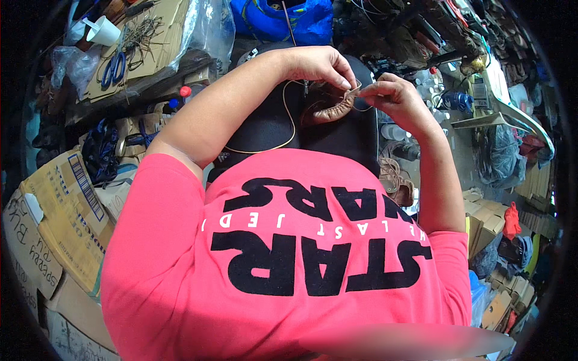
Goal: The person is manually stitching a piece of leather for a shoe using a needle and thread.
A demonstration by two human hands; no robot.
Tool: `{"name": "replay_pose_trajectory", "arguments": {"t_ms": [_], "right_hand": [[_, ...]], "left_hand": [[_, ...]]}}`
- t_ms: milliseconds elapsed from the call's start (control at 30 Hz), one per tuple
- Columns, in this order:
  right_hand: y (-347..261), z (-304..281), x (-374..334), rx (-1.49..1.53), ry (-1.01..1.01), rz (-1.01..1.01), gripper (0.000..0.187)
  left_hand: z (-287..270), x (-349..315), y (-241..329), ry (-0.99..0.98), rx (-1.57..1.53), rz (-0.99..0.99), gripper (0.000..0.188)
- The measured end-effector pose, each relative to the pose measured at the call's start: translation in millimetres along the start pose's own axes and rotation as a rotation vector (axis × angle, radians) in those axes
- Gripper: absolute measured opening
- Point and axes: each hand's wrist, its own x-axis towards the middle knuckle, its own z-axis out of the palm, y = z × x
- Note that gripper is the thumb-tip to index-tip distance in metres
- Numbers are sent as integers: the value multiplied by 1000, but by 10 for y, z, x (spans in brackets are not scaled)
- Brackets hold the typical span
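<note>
Brown curved leather piece (334, 112) just below left grip (322, 65); bright blue bag (313, 23) beyond; pink, black-and-white-lettered cloth shirt (283, 240) nearer body.

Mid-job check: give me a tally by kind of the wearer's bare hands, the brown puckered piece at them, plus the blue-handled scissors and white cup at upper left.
Left hand and right hand: 2
Brown puckered piece: 1
Blue-handled scissors: 1
White cup: 1
Total: 5

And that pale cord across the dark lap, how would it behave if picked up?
The pale cord is likely floppy, since it lies in loose curves. It looks thin, so probably light for its length. With visible slack, it may trail.
</note>
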Motion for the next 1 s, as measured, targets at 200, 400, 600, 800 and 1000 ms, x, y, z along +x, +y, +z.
{"name": "replay_pose_trajectory", "arguments": {"t_ms": [200,400,600,800,1000], "right_hand": [[-56,41,-55,-84,60,-5,18],[-125,33,-58,-127,58,-22,19],[-8,10,-6,-49,-7,-18,17],[299,58,-21,342,-89,155,17],[356,191,0,413,-49,129,18]], "left_hand": [[-39,11,-73,-68,-124,9,29],[-55,11,-64,-96,-92,16,29],[-7,39,-29,-35,-36,-51,27],[-12,53,-62,-104,-40,3,28],[-46,69,-62,-99,42,28,31]]}}
